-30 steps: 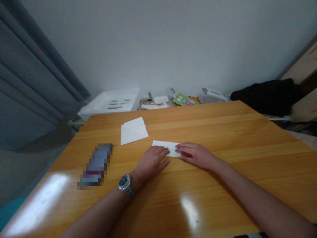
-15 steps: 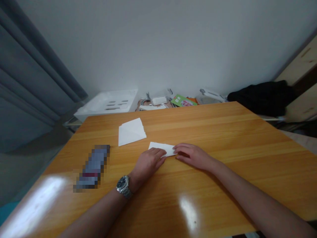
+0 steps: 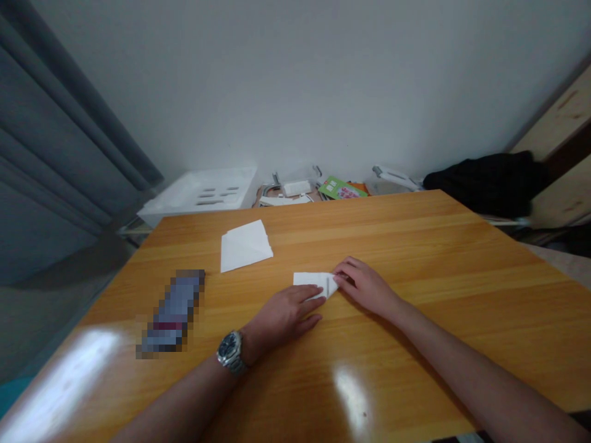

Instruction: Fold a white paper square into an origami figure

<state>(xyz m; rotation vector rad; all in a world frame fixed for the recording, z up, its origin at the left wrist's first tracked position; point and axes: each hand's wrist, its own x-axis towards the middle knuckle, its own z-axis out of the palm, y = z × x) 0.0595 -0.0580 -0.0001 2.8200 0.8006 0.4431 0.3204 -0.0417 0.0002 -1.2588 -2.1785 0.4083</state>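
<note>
A small folded piece of white paper [image 3: 306, 279] lies on the wooden table, partly under my fingers. Across its top, my left hand [image 3: 290, 312] rests with the fingers stretched out, pressing it against the wood; a metal watch [image 3: 229, 348] is on that wrist. At the paper's right end, my right hand [image 3: 364, 285] pinches the corner between thumb and fingers. A grey, shadow-like strip shows on the paper near that corner. Farther back to the left, a second sheet of white paper [image 3: 246, 245] lies flat, touched by neither hand.
A pixelated phone-like object [image 3: 173, 314] lies on the table [image 3: 415, 246] at the left. Beyond the far edge are a white tray-like box [image 3: 203, 187], a green booklet [image 3: 342, 188], assorted small items and black cloth [image 3: 489, 181]. A grey curtain [image 3: 60, 123] hangs at left.
The folded paper has shifted right and turned slightly. My left hand slid right with its fingers more spread. My right hand moved a little right and now pinches the corner.
</note>
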